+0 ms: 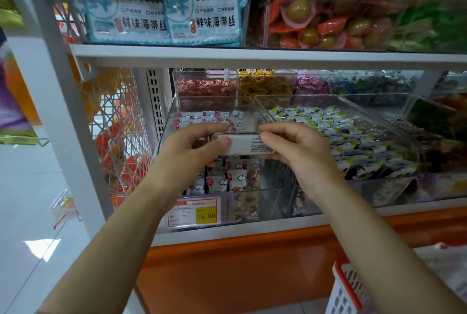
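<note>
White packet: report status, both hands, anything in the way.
Left hand and right hand each pinch one end. White packet held level over the clear bin of wrapped snacks. Nothing between packet and bin.

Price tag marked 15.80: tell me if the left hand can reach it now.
Probably yes: the price tag sits on the bin front just below the left hand, nothing between. But that hand and the right hand both hold the white packet, so it must let go first.

place: shop | shelf (252,57) | snack bins (341,101) | price tag (194,212) | basket (346,288)
</note>
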A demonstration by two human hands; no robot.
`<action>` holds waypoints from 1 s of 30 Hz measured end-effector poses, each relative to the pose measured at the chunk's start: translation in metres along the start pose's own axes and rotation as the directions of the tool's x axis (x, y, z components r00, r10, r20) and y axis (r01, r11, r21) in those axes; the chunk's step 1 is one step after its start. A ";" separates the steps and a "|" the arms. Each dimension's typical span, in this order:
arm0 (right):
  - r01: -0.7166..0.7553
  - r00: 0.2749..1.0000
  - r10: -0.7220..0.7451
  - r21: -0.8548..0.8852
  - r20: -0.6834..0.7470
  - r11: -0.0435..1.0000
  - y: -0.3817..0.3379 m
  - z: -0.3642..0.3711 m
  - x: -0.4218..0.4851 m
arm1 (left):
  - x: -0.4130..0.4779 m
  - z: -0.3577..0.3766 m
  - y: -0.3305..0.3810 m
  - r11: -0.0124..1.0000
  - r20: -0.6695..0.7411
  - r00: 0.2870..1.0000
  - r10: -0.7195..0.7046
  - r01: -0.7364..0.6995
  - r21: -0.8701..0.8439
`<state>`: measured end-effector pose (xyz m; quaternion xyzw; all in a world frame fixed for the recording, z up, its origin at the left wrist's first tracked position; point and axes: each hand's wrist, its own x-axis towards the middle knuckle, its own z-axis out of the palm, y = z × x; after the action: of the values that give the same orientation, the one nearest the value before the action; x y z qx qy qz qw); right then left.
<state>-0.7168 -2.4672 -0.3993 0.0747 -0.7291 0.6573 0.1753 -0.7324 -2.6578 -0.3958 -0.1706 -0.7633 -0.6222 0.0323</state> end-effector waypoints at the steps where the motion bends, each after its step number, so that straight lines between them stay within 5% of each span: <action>1: 0.023 1.000 -0.023 -0.026 -0.016 0.999 0.000 0.000 0.000 | 0.000 0.000 0.001 1.000 0.006 1.000 0.007 -0.007 0.014; 7: 0.130 0.980 -0.156 -0.199 -0.121 0.971 0.001 0.001 0.001 | -0.001 0.006 0.004 0.993 0.029 0.996 0.080 -0.082 0.083; 17: 0.214 0.975 -0.222 -0.220 -0.011 0.952 0.001 0.005 -0.001 | 0.002 0.007 0.005 0.977 -0.047 0.995 -0.087 0.076 -0.200; 30: -0.120 0.986 0.100 0.144 0.134 0.982 -0.003 -0.009 0.008 | 0.007 0.001 -0.001 0.971 -0.016 0.995 -0.096 0.090 -0.222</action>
<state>-0.7215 -2.4579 -0.3935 0.0887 -0.6896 0.7136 0.0860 -0.7393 -2.6552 -0.3954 -0.1291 -0.6962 -0.7062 -0.0059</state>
